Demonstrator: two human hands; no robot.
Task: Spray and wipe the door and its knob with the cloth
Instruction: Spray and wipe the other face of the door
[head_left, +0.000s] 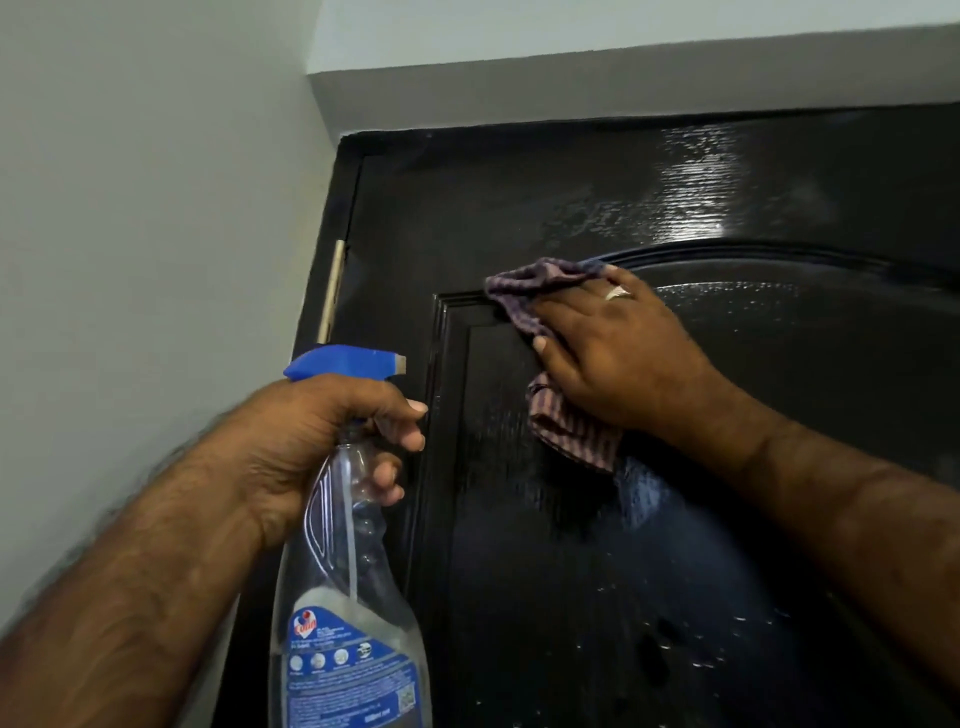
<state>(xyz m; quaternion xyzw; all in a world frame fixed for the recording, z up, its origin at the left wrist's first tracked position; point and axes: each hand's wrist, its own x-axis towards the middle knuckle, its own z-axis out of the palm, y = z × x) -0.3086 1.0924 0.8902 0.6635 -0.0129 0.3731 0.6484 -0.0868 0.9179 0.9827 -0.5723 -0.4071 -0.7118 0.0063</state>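
1. Door (675, 519): dark, glossy, wood-grained, filling the right and centre of the view; an arched raised panel sits within it, and wet sheen and droplets show near its top and lower right. Its top edge meets a grey lintel (571, 98); its left edge meets the dark frame (343, 218), where a pale hinge strip (332, 291) shows.
2. Wall (145, 208): plain pale surface left of the frame, bare down to the left forearm.
3. Spray bottle (348, 571): clear, upright, just left of the panel's moulded edge, nozzle of the blue trigger head (345, 361) pointing right toward the door. The blue label carries a red-and-white logo; its small print is too blurred to read.
4. Right hand (618, 353): fingers spread flat, pressing the cloth against the panel's upper-left corner; a ring is on one finger.
5. Left hand (322, 441): fingers wrapped round the bottle neck below the trigger.
6. Cloth (566, 426): striped purple-pink, bunched, showing above and below the right hand, touching the door.
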